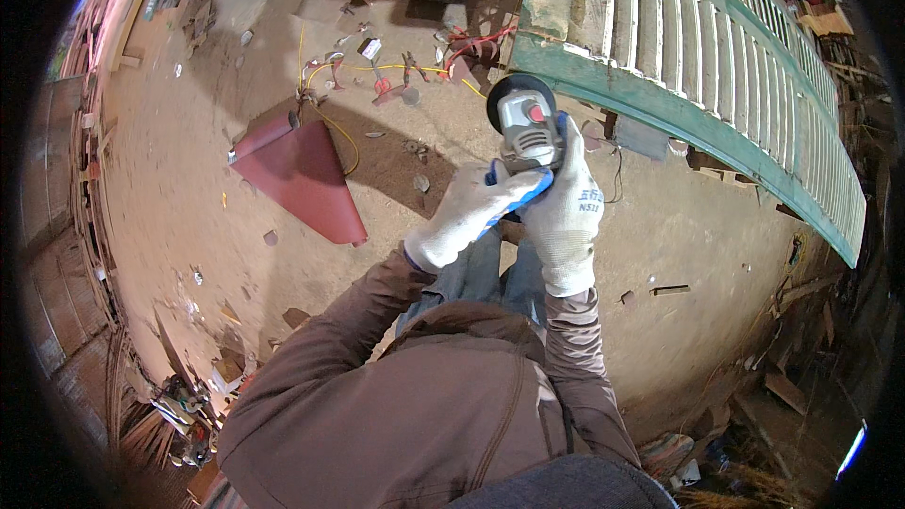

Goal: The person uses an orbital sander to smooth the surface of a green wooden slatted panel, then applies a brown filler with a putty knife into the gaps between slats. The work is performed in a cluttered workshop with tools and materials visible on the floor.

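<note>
Steadying the angle grinder [528, 127] at upper centre seems the step, left hand [464, 213] and right hand [569, 203] both gripping it, the next move probably calling for firm 2-handed aim.

Upper centre of the frame, a grey-and-black angle grinder [531, 137] is between a red, triangular sheet [306, 179] on the tan floor [179, 217], left of centre, and a long green-and-white slatted panel [702, 61], upper right.

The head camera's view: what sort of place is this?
Probably a rough workshop, judging by the handheld grinder, the big green-and-white slatted frame and the littered floor.
</note>
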`<control>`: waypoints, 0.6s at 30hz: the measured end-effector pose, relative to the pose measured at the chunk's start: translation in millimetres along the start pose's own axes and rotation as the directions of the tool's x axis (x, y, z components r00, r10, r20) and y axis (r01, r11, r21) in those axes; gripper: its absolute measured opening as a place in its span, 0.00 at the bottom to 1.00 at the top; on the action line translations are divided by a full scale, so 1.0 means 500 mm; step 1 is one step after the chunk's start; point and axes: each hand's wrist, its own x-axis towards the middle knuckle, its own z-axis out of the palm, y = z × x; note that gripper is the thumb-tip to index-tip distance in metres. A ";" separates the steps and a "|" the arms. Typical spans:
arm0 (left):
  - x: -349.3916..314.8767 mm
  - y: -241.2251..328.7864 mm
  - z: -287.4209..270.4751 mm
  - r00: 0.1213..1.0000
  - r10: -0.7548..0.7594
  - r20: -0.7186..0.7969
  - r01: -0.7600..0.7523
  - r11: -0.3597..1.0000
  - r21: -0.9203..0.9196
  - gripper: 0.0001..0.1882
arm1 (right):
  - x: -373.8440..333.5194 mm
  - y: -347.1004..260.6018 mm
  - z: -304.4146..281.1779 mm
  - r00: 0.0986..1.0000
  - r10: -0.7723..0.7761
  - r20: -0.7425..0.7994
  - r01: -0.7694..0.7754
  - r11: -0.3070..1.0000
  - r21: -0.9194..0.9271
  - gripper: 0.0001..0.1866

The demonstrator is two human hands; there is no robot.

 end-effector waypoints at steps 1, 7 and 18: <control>0.001 0.010 0.007 1.000 -0.007 -0.012 0.010 0.965 0.262 0.16 | -0.002 0.009 -0.011 0.999 -0.008 -0.048 0.008 1.000 -0.001 0.47; 0.036 0.026 0.097 0.977 -0.165 0.137 0.087 0.889 0.449 0.20 | -0.028 0.081 -0.064 0.966 0.173 -0.190 -0.153 0.981 0.117 0.46; 0.002 -0.077 -0.059 0.995 0.067 -0.072 -0.047 0.965 0.259 0.15 | -0.014 0.000 0.017 0.996 -0.001 0.094 0.000 1.000 0.016 0.43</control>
